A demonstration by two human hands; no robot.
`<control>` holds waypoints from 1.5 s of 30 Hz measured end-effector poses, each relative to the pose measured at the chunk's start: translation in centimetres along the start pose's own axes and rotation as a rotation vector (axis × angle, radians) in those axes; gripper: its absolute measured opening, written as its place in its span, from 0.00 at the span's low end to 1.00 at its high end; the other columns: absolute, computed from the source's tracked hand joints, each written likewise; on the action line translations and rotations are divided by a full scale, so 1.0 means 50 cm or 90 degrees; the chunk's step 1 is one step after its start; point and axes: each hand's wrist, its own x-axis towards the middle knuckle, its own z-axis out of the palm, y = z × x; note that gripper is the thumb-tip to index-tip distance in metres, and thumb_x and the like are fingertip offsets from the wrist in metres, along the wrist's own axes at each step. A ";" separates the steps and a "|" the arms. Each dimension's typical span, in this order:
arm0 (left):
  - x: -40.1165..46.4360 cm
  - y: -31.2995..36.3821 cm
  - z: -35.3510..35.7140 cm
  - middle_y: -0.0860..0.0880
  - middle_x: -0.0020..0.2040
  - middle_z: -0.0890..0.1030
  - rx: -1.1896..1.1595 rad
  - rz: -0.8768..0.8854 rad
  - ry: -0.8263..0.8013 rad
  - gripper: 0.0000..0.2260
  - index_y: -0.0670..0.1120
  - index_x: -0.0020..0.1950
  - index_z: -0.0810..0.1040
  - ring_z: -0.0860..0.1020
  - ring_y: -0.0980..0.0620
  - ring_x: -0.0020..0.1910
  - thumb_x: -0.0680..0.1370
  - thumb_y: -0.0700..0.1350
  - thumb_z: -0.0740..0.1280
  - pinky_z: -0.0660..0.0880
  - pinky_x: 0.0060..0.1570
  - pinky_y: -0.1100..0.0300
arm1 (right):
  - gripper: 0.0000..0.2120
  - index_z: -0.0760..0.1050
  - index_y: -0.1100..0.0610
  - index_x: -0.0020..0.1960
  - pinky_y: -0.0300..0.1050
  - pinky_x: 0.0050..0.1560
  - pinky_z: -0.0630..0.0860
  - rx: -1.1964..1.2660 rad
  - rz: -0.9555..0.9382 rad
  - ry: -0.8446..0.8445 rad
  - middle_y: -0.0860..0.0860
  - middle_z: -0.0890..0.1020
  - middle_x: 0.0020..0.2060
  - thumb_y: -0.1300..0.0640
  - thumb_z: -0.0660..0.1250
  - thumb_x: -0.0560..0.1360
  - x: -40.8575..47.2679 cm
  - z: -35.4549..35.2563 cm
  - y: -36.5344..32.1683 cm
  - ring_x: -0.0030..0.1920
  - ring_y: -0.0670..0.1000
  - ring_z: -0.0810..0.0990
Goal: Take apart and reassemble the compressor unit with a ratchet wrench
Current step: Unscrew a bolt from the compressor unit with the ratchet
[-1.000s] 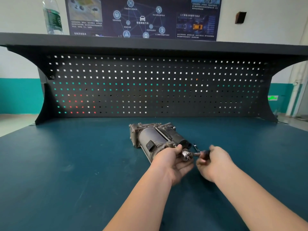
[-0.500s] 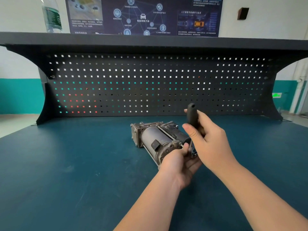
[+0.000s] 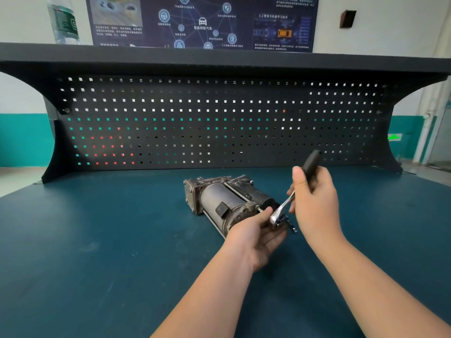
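The right hand has its fingers wrapped round the black grip of the ratchet, thumb up along it, handle tilted up and away. The left hand pinches the ratchet's head at the near end of the compressor, fingers curled under it. The compressor lies on its side on the blue bench, mid-table, in front of the pegboard. A bottle stands on the shelf above.
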 end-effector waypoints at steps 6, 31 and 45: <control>-0.001 -0.006 0.005 0.39 0.40 0.80 0.007 0.006 0.002 0.07 0.36 0.49 0.75 0.80 0.45 0.37 0.77 0.40 0.66 0.80 0.34 0.54 | 0.10 0.67 0.55 0.43 0.31 0.17 0.57 0.231 0.551 0.063 0.53 0.77 0.31 0.52 0.60 0.80 0.027 -0.018 0.046 0.23 0.46 0.68; -0.010 0.004 0.010 0.38 0.30 0.81 -0.094 0.006 -0.005 0.06 0.34 0.48 0.75 0.81 0.44 0.28 0.77 0.37 0.66 0.80 0.27 0.54 | 0.08 0.72 0.55 0.42 0.37 0.20 0.67 0.191 0.202 -0.031 0.53 0.77 0.28 0.52 0.66 0.77 0.017 -0.016 -0.011 0.21 0.45 0.72; -0.008 0.001 0.012 0.37 0.39 0.80 -0.093 0.003 -0.011 0.06 0.33 0.48 0.74 0.79 0.42 0.39 0.78 0.36 0.64 0.79 0.32 0.53 | 0.11 0.67 0.57 0.42 0.31 0.17 0.63 0.287 0.525 0.067 0.53 0.73 0.29 0.53 0.61 0.80 0.020 -0.016 0.035 0.23 0.47 0.70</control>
